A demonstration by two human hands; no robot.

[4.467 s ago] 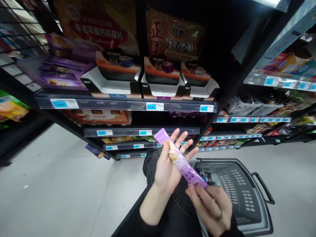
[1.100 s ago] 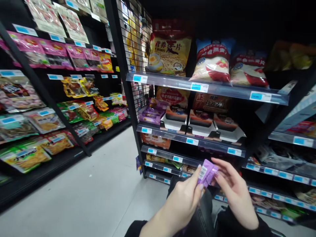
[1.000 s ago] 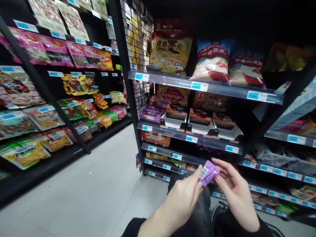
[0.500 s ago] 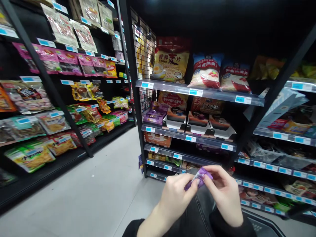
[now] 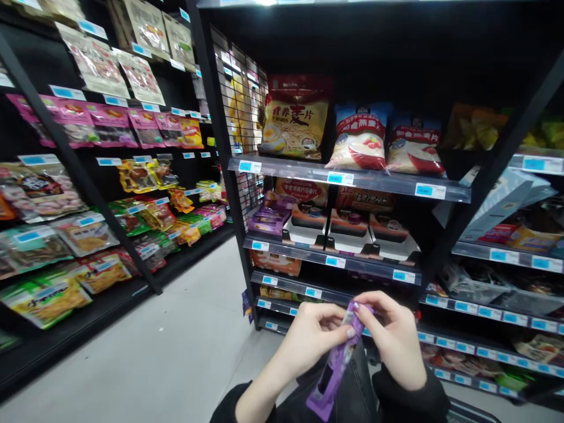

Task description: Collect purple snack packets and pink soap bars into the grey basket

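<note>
A long, narrow purple packet (image 5: 337, 367) hangs slanted between my hands, its lower end over my dark trousers. My left hand (image 5: 308, 332) pinches it near the upper part, with the thumb lying across the front. At its top end, my right hand (image 5: 390, 338) grips the packet between thumb and fingers. Both hands are closed on it, close together. Dark and pale print shows on the wrapper, too blurred to read.
Ahead stands a black shelf rack with oat bags (image 5: 359, 138), open display boxes (image 5: 350, 232) and purple packets (image 5: 269, 214). Bagged snacks (image 5: 112, 126) fill the shelves at left. Grey floor (image 5: 176, 352) lies between. A dark basket edge (image 5: 473, 411) shows at lower right.
The purple packet has swung from mostly hidden in my hands to hanging lengthwise, its lower end now showing. My view has tilted and shifted slightly, so the shelves sit lower and further left.
</note>
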